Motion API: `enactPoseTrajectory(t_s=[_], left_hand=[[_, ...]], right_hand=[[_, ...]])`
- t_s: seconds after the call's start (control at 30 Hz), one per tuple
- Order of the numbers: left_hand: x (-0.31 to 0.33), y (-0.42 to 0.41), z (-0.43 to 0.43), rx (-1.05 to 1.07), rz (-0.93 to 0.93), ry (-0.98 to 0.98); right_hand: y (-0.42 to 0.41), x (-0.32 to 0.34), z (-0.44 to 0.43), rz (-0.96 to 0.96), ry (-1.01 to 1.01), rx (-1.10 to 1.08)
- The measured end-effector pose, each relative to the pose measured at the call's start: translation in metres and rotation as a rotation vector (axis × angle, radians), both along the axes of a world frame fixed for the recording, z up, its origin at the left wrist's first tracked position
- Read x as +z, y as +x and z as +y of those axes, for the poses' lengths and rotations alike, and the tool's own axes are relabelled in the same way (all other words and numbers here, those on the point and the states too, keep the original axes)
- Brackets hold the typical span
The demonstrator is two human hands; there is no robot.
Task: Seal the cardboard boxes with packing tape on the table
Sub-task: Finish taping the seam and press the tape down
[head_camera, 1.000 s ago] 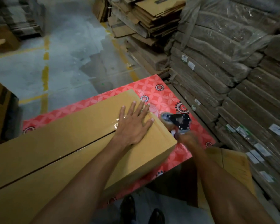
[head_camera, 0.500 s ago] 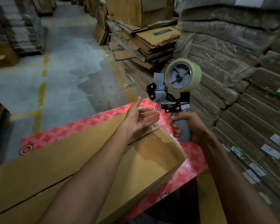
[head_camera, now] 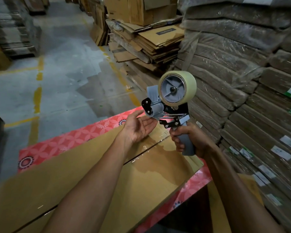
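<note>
A long brown cardboard box (head_camera: 77,169) lies across the red patterned table (head_camera: 60,142), its top flaps meeting in a dark seam with a shiny strip of clear tape near the right end. My right hand (head_camera: 190,140) grips the grey handle of a tape dispenser (head_camera: 171,105), held upright above the box's right end; its roll of clear tape is at the top. My left hand (head_camera: 138,126) is raised palm up, fingers nearly straight, with the fingertips at the dispenser's grey roller.
Plastic-wrapped stacks of flattened cartons (head_camera: 242,81) rise close on the right. Loose flattened boxes (head_camera: 151,42) are piled beyond the table. Grey concrete floor with yellow lines (head_camera: 39,91) stretches to the left. Another carton (head_camera: 225,207) stands below the table's right edge.
My right hand lifted the dispenser from the box's end up in front of me. My left hand left the box top, turned palm up and reached the dispenser's roller.
</note>
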State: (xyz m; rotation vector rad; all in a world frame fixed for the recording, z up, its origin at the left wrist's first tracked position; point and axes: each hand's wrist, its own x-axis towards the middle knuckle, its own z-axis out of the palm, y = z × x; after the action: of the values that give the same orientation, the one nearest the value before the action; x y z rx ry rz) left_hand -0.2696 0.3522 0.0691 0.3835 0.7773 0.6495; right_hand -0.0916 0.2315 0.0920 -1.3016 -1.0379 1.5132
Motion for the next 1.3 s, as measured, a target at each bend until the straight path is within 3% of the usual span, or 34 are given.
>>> enactPoseTrajectory(t_s=[0.17,0.37,0.67,0.8,1.0,1.3], left_hand=[[-0.001,0.007,0.008,-0.026,0.144,0.100],[0.014,0.012,0.032,-0.256,0.433,0.491],[0.014,0.004,0.088,-0.364,0.674,0.548],[0.003,0.010,0.092,-0.271,0.745,0.652],[-0.022,0.011,0.094,-0.041,0.769,0.684],[-0.046,0.017,0.103,-0.019,0.749,0.539]], right_hand=[[0.001,0.001,-0.003,-0.057,0.022,-0.054],[0.002,-0.001,-0.023,-0.176,0.003,-0.145],[-0.004,-0.003,-0.055,-0.133,-0.130,-0.292],[-0.001,-0.011,-0.042,-0.215,-0.179,-0.254],[0.002,-0.015,-0.020,-0.217,-0.181,-0.283],[0.006,-0.019,-0.011,-0.201,-0.205,-0.266]])
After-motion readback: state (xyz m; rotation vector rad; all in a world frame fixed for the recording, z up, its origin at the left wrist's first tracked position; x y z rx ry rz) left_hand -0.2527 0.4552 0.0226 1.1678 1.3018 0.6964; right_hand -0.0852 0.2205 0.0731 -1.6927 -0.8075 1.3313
